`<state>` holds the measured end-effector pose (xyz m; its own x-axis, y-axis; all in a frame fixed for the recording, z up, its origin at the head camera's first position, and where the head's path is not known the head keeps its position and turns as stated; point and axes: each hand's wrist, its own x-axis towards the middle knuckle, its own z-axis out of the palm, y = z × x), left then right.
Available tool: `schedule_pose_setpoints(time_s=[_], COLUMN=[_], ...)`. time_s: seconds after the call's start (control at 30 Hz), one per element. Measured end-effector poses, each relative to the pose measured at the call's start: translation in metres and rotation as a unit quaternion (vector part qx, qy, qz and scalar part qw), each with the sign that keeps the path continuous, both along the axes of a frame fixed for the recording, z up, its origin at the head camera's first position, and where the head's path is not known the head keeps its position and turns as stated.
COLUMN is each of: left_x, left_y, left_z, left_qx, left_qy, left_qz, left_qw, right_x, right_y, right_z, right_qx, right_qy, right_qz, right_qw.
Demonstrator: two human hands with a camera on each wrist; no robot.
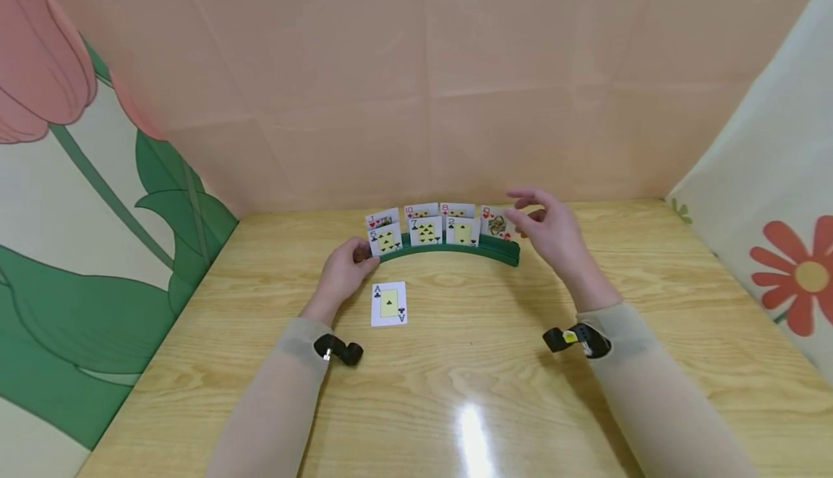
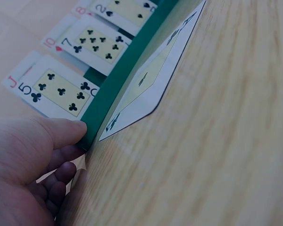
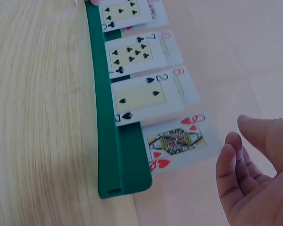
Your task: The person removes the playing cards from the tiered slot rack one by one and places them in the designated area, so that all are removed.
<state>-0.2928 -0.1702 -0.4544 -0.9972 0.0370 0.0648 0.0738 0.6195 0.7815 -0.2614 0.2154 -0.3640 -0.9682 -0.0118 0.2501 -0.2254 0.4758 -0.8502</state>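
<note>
A curved green card holder [image 1: 484,248] stands on the table with two rows of playing cards. In its front row are the five of clubs [image 1: 386,239], seven of clubs [image 1: 426,231] and two of spades [image 1: 463,231]. Behind them show a red jack [image 2: 20,70], ten [image 1: 421,209], eight [image 1: 457,208] and, at the right end, the queen of hearts [image 3: 175,142]. My left hand [image 1: 343,272] grips the holder's left end, thumb in front. Just right of the queen, my right hand [image 1: 549,231] hovers with loosely bent fingers, holding nothing.
An ace of clubs [image 1: 389,304] lies face up on the wooden table [image 1: 468,362], in front of the holder's left part. A pinkish cloth [image 1: 416,87] hangs behind, with flower-printed cloths at left and right.
</note>
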Motion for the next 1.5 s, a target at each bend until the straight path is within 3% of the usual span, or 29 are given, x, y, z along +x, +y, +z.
schedule_pose_setpoints(time_s=[0.97, 1.5], left_x=[0.001, 0.000], left_y=[0.001, 0.000], left_z=[0.000, -0.003], left_qx=[-0.005, -0.004], left_qy=[0.001, 0.005], left_qz=[0.001, -0.002], left_qw=[1.0000, 1.0000], right_x=[-0.018, -0.018], right_y=[0.014, 0.012], right_z=[-0.032, -0.034], right_qx=[0.004, -0.005], right_qy=[-0.014, -0.015], right_qz=[0.000, -0.009], right_qw=[1.000, 1.000])
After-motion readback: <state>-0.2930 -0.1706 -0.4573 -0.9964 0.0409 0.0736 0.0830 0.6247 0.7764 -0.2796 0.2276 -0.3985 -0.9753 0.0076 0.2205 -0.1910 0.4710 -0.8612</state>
